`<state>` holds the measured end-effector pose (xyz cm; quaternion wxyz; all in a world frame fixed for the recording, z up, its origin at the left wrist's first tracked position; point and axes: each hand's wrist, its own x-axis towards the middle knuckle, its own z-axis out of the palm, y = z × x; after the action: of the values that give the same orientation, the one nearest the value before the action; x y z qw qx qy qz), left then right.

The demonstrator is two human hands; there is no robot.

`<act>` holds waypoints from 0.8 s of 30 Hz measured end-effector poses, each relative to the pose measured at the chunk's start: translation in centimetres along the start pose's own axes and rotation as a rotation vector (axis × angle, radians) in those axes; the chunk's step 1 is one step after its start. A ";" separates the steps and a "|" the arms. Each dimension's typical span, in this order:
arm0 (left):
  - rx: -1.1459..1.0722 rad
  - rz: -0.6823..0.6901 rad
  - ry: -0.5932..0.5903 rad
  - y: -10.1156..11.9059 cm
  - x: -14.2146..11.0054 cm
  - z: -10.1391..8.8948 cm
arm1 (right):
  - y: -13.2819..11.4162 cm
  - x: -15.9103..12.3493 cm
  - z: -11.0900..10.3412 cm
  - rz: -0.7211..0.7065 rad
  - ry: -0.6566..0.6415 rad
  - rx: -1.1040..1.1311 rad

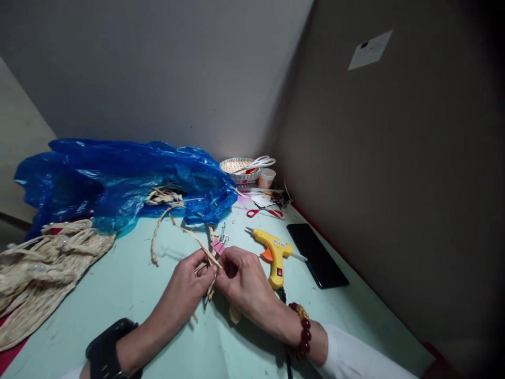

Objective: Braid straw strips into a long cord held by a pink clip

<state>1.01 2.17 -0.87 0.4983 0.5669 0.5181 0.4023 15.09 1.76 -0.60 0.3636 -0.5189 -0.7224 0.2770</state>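
Note:
Both hands meet at the middle of the table over pale, dry plant-fibre strands [212, 256]. My left hand [193, 279] pinches the strands between thumb and fingertips. Close against it, my right hand [244, 276] is also closed on them, its fingertips partly hidden. A pink binder clip [217, 246] grips the strands just beyond my fingers. Loose ends of fibre hang below the hands. To the left of the clip, a short braided piece [155, 242] trails from the blue bag.
Beyond lies a blue plastic bag [118, 179] with fibre inside. A woven fibre piece [51, 268] is at left. On the right are a yellow glue gun [274, 250], a black phone [315, 255] and red scissors [265, 212]. Behind stand a basket [240, 178] and a paper cup [266, 179].

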 end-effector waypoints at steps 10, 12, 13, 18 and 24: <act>-0.065 -0.029 -0.017 -0.2 0.0 -0.2 | 0.0 0.1 -0.7 -0.027 -0.056 0.085; -0.072 -0.035 -0.014 -0.1 0.1 -0.2 | -0.2 0.2 -1.0 -0.001 -0.081 0.123; -0.076 -0.036 -0.014 -0.1 0.1 -0.2 | -0.4 0.3 -1.2 0.016 -0.100 0.149; -0.111 -0.090 -0.017 0.0 0.3 -0.2 | -1.4 0.6 -2.8 0.085 -0.193 0.382; -0.097 -0.114 -0.049 0.3 0.2 0.0 | -2.0 0.8 -5.9 0.120 -0.348 0.858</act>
<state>1.04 2.37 -0.56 0.5596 0.5215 0.5171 0.3841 18.65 2.10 4.56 0.4020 -0.3084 -0.5615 0.6542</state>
